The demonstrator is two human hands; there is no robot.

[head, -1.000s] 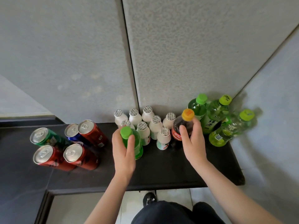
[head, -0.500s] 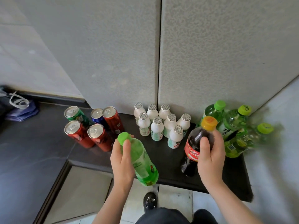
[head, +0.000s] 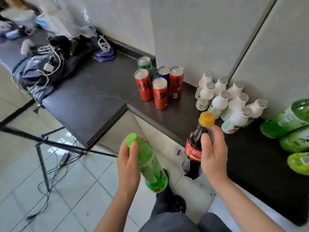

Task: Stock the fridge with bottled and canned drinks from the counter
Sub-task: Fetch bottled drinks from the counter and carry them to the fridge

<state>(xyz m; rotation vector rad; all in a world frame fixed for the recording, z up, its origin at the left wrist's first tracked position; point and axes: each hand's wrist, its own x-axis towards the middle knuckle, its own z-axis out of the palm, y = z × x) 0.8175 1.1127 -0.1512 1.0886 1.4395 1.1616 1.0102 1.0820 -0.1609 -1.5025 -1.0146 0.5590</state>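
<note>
My left hand grips a green bottle with a green cap, held off the counter over the floor. My right hand grips a dark cola bottle with an orange cap and red label, just off the counter's front edge. On the dark counter stand several cans, red, green and blue. To their right stand several small white bottles with foil tops. Green bottles sit at the far right by the wall. No fridge is in view.
The counter steps out into a lower dark slab at the left, holding a bag with white cables and a purple cloth. A black tripod and loose cables stand on the tiled floor. My shoe is below.
Both hands lifted their bottles off the counter and drew them back toward me. My view swung left, bringing the lower slab, tripod and floor into sight.
</note>
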